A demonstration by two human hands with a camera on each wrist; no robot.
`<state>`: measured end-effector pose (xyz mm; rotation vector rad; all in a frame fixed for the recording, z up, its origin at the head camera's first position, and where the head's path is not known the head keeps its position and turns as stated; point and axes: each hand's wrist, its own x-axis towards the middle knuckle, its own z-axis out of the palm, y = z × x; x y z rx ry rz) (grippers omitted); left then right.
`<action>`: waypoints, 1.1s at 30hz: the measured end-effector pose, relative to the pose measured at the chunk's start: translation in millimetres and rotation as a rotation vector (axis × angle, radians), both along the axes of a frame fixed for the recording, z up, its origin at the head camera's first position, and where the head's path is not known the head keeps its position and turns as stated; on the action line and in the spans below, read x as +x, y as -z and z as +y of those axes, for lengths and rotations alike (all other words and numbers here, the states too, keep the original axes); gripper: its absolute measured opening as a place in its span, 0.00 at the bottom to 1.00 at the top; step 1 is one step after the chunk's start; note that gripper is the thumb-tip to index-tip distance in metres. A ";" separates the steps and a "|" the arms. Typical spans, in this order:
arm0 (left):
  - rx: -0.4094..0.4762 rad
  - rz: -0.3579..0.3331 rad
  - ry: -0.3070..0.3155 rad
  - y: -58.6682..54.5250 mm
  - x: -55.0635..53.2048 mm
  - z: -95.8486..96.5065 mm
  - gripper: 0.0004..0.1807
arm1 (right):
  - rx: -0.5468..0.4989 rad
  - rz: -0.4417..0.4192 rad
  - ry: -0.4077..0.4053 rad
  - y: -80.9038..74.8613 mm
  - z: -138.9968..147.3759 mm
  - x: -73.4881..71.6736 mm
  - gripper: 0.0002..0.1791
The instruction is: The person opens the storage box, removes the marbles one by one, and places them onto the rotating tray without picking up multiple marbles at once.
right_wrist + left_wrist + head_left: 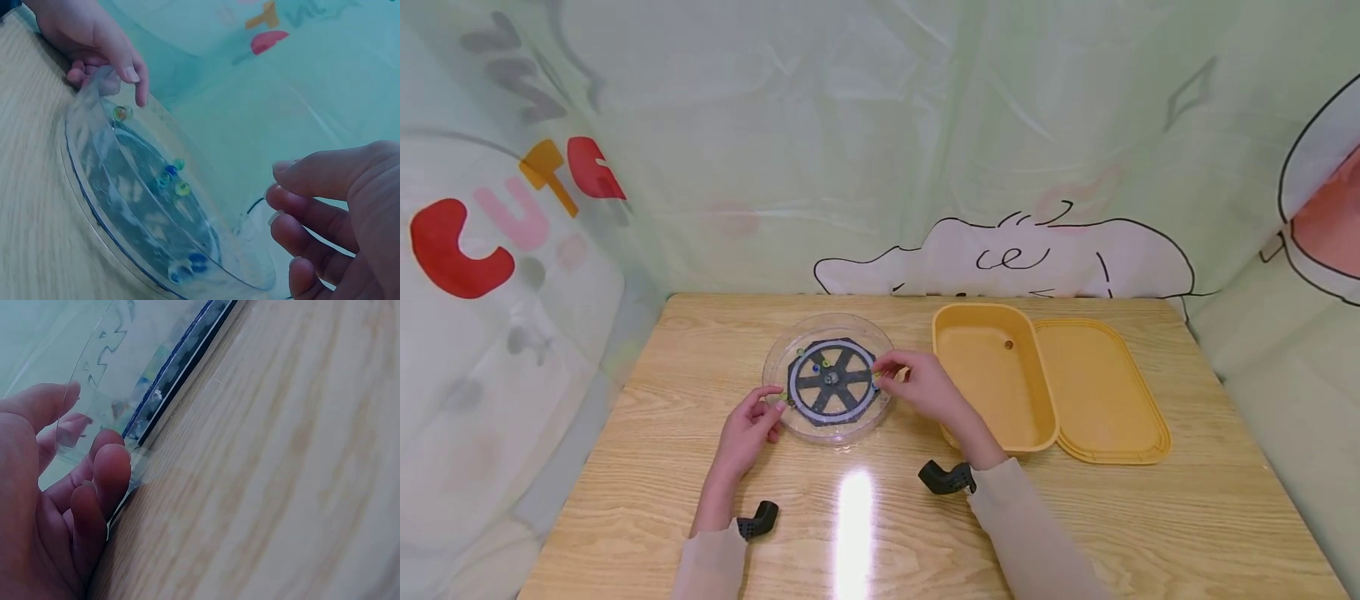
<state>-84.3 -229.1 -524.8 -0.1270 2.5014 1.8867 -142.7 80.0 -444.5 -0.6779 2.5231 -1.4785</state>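
Observation:
A clear round dish with a dark spoked wheel shape at its bottom stands on the wooden table. Several glass marbles lie in it, among them a blue marble and a yellow-green marble. My left hand grips the dish's near-left rim, fingers on both sides of the clear wall. Over the right rim hovers my right hand, thumb and fingers loosely bent and nothing visible between them in the right wrist view. Below it, blurred, sits a dark blue marble.
Right of the dish stands a yellow plastic tub with one brown marble inside. Its yellow lid lies flat against the tub's right side. A printed curtain hangs along the table's back and sides.

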 end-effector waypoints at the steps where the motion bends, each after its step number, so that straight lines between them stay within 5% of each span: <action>1: -0.002 -0.002 -0.001 -0.1 0.0 0.0 0.16 | -0.005 -0.003 -0.006 1.2 -2.6 0.1 0.08; 9: -0.002 -0.047 0.002 -2.3 -0.9 0.6 0.18 | -0.019 -0.014 -0.035 10.7 -19.8 2.2 0.09; 16: -0.017 -0.032 0.031 -35.8 10.0 10.0 0.17 | -0.019 -0.037 -0.038 15.0 -24.6 4.2 0.08; 33: -0.018 -0.036 0.026 -36.9 10.4 10.6 0.18 | -0.001 -0.057 -0.031 15.7 -26.3 5.3 0.08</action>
